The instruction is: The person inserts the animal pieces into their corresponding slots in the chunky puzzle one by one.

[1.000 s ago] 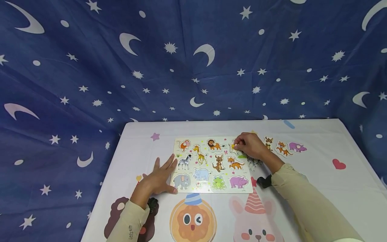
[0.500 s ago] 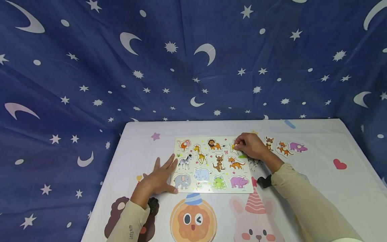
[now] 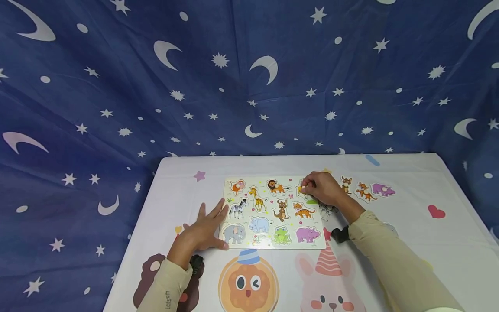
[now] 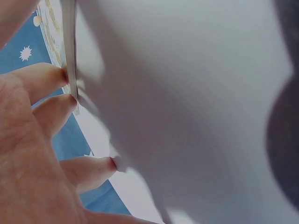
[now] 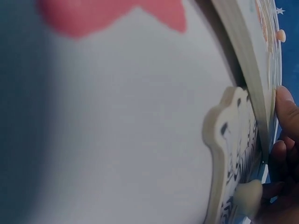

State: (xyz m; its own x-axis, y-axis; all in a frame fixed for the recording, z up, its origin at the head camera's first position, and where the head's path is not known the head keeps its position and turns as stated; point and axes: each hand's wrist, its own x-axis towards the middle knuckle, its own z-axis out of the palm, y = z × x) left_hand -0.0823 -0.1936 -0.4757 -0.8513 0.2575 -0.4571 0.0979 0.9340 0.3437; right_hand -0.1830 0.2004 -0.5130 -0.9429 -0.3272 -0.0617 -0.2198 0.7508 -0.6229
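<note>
A cream puzzle board (image 3: 243, 247) printed with animals lies on the table. My left hand (image 3: 204, 229) is spread along the board's left side, and in the left wrist view fingertips (image 4: 56, 77) press against its edge. At the upper right corner my right hand (image 3: 321, 187) pinches a small yellow animal puzzle piece (image 3: 300, 190), mostly covered by the fingers. A monkey piece (image 3: 237, 186) and a lion piece (image 3: 277, 186), both with knobs, sit in the board. Just right of the board, under my right wrist, lies a zebra piece (image 3: 327, 211); its pale knob (image 5: 248, 196) shows in the right wrist view.
Right of my right hand lie a kangaroo piece (image 3: 346, 184), a tiger piece (image 3: 365, 192) and a purple hippo piece (image 3: 383, 190). A greyish piece (image 3: 391, 228) shows partly behind the right sleeve. The white tablecloth (image 3: 421, 182) has printed cartoon figures; a blue starry curtain (image 3: 234, 108) hangs behind.
</note>
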